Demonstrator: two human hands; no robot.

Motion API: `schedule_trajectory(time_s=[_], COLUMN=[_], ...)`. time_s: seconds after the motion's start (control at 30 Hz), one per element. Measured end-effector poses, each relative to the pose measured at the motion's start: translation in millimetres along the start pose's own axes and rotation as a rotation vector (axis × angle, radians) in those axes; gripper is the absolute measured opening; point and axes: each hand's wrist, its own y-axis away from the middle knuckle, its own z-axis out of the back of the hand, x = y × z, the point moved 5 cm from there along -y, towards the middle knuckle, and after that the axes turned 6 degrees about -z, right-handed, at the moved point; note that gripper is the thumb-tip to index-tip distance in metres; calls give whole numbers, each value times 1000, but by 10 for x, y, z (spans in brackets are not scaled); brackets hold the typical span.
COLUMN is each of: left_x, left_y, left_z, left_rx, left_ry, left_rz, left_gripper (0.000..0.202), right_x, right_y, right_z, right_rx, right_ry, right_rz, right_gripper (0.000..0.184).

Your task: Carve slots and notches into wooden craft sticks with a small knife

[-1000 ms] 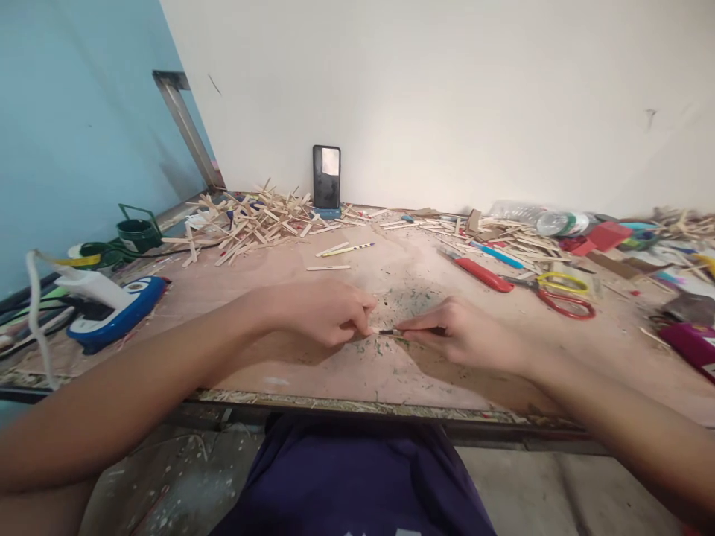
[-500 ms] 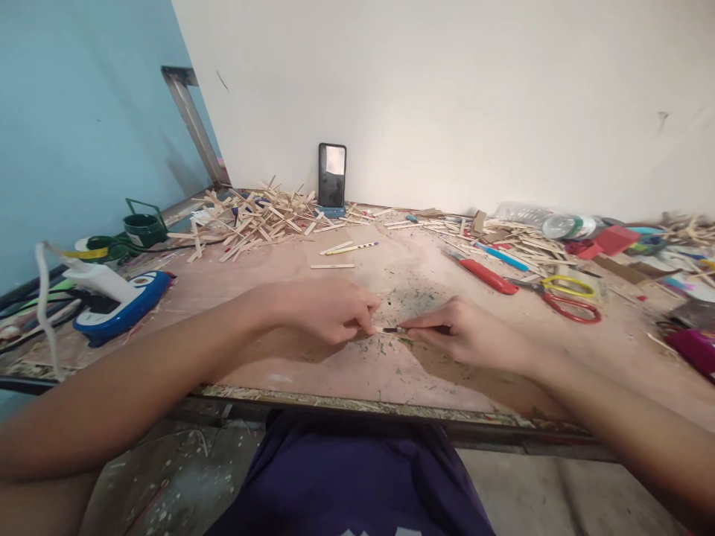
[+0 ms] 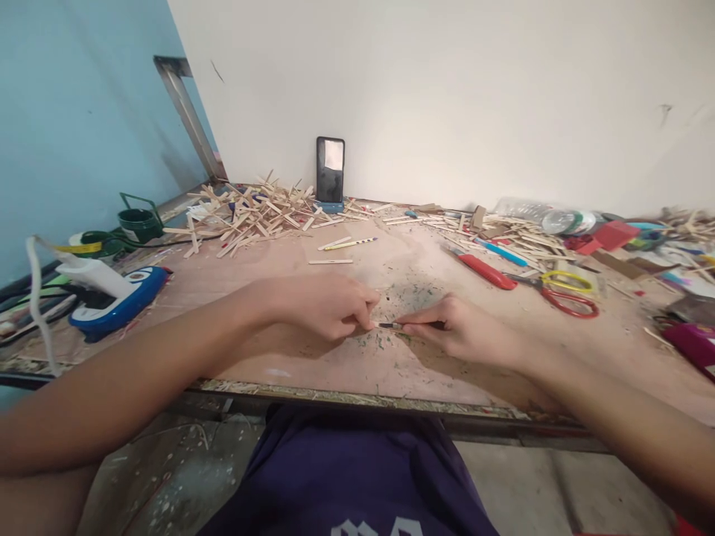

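My left hand (image 3: 338,307) is closed, its thumb and forefinger pinching a thin pale wooden stick (image 3: 395,331) down on the table. Opposite it, my right hand (image 3: 455,331) grips a slim dark tool, apparently a craft knife (image 3: 386,325), whose short dark tip lies against the stick close to my left fingertips. Both hands hide most of the stick and the knife's handle. Tiny dark-green shavings (image 3: 380,342) are scattered around and below the fingers. Beyond the hands lie a loose wooden stick (image 3: 331,261) and a yellow patterned pencil (image 3: 351,244).
A heap of wooden sticks (image 3: 262,212) and an upright phone (image 3: 331,170) stand at the back. To the right lie a red-handled cutter (image 3: 487,271), scissors (image 3: 570,301) and a plastic bottle (image 3: 567,221). A blue power strip (image 3: 120,309) is at left.
The view has shifted slightly. My right hand and the knife tip have moved a little left, closer to my left fingertips; both hands keep their grip.
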Motion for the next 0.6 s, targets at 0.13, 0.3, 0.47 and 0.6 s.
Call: schedule_trajectory(time_s=[0.13, 0.3, 0.47, 0.6], left_x=[7, 7, 10, 2], left_y=[3, 7, 8, 3], left_z=[5, 12, 12, 17], left_rx=[10, -3, -8, -14], left_ry=[14, 31, 41, 36], left_rz=[27, 8, 4, -1], left_gripper=[29, 30, 32, 30], right_x=[13, -2, -46, -27], right_y=[-3, 23, 18, 4], right_z=[2, 51, 45, 36], right_rx=[30, 44, 37, 27], right_ry=[-22, -11, -5, 2], right_rz=[-13, -36, -10, -2], right_gripper=[39, 39, 39, 40])
